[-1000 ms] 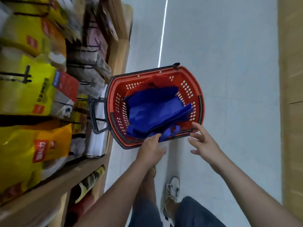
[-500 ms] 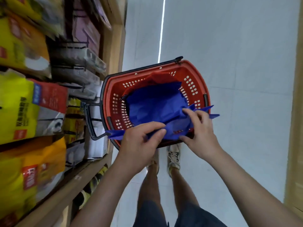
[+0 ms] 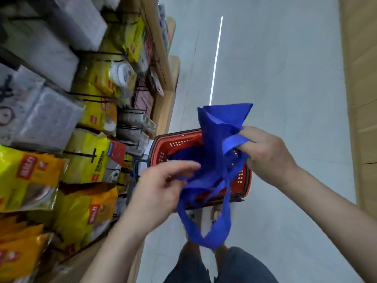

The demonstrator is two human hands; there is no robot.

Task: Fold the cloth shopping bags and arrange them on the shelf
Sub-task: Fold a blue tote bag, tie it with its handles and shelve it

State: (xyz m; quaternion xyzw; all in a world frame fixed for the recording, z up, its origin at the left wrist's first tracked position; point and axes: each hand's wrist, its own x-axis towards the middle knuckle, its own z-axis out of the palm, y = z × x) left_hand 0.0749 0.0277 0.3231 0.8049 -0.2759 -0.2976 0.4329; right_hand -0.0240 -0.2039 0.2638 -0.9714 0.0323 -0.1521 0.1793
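Right hand grips the blue cloth bag by a strap, raised over the red basket; left hand, at the bag's seven o'clock, touches the fabric, grip unclear; shelf at nine o'clock.

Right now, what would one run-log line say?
bag: held over basket | right hand: grips bag | left hand: at bag, grip unclear | basket: more blue cloth inside | fold: not begun
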